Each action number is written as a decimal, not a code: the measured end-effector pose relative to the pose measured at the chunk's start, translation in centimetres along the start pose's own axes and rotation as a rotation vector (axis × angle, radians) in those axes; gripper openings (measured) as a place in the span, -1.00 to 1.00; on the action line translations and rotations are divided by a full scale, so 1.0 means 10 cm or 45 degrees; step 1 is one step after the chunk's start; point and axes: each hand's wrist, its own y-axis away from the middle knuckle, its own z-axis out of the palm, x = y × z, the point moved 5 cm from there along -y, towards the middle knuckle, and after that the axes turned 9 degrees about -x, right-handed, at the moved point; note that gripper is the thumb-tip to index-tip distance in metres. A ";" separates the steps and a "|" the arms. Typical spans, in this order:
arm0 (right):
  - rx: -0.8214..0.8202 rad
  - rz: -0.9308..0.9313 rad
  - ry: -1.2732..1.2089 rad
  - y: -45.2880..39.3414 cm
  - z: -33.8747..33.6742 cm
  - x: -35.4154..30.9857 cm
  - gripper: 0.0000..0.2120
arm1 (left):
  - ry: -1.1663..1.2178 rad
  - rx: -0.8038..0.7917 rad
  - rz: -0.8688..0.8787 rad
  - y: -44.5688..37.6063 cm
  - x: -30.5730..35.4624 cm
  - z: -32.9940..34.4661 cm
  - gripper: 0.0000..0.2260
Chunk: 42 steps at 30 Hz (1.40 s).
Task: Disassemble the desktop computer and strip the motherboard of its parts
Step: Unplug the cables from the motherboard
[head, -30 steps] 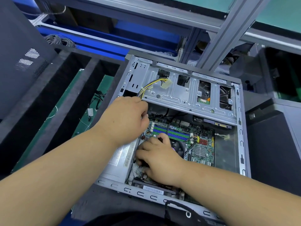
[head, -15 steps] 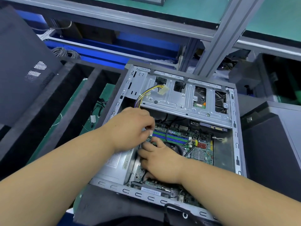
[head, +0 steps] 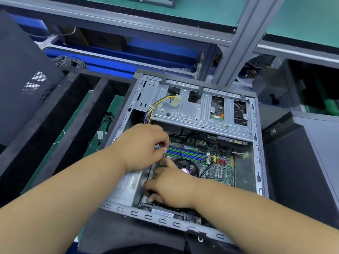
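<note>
The open desktop case (head: 255, 143) lies on its side at the counter's near edge, motherboard (head: 216, 167) exposed inside. The left hand (head: 141, 147) pinches something small beside the memory slots (head: 185, 154). The right hand (head: 170, 186) presses curled fingers onto the board's near left corner; its grip I cannot tell.

case frame (head: 255, 143): bare grey sheet metal, dull sheen
motherboard (head: 218, 171): green, glossy
side trays (head: 60, 114): black matt foam
</note>
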 end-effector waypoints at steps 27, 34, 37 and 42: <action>0.148 0.370 -0.420 0.25 -0.12 0.23 -0.74 | -0.727 -0.467 0.036 0.25 0.37 0.39 -0.85; 0.264 0.275 -0.249 0.42 -0.16 0.22 -0.82 | -0.719 -0.381 0.107 0.23 0.36 0.38 -0.83; 0.117 0.138 -0.188 0.40 -0.10 0.14 -0.77 | -0.762 -0.400 0.087 0.23 0.37 0.39 -0.81; 0.005 -0.010 0.015 0.33 0.00 0.02 -0.65 | -0.816 -0.449 0.056 0.22 0.37 0.40 -0.84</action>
